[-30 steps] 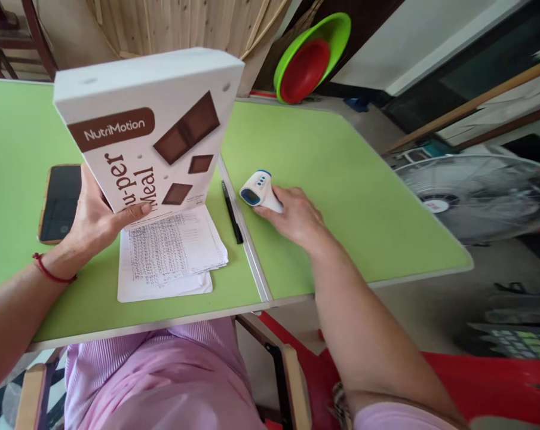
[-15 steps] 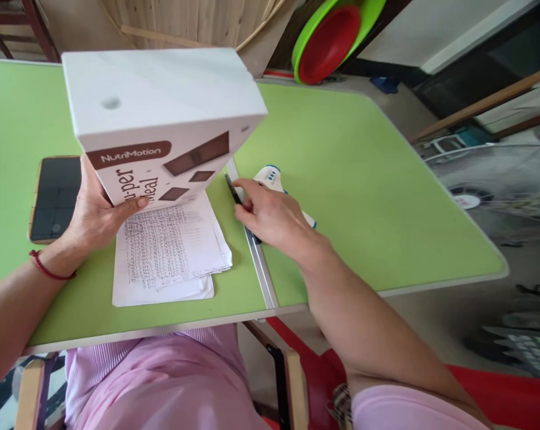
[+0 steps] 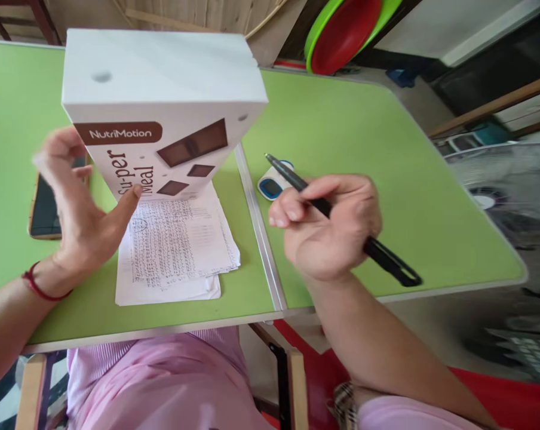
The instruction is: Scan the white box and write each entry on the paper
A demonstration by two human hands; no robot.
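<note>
- Black pen [image 3: 322, 206] is held over the green table [image 3: 373, 131], gripped by the bent fingers of the right hand [image 3: 330, 239].
- On the left hand [image 3: 79, 221], fingers are spread apart by the white box [image 3: 162, 68]; thumb touch cannot be told.
- Holding the pen seems the step; next, a steady grip may be needed.
</note>
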